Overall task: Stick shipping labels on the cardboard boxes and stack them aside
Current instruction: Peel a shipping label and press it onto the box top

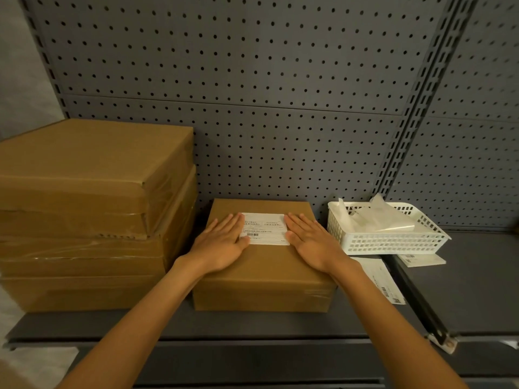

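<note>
A brown cardboard box [266, 265] sits in the middle of the dark shelf [252, 324]. A white shipping label [264, 228] lies flat on its top. My left hand [222, 242] lies flat on the box with straight fingers at the label's left edge. My right hand [310, 242] lies flat the same way at the label's right edge. To the left stands a stack of three larger cardboard boxes [90, 209], with no label visible on them.
A white plastic basket [393, 242] with peeled backing papers stands right of the box. More label sheets [384, 279] lie on the shelf under and beside it. A grey pegboard wall [252, 80] closes the back. A dark divider rail [415, 301] separates the neighbouring shelf.
</note>
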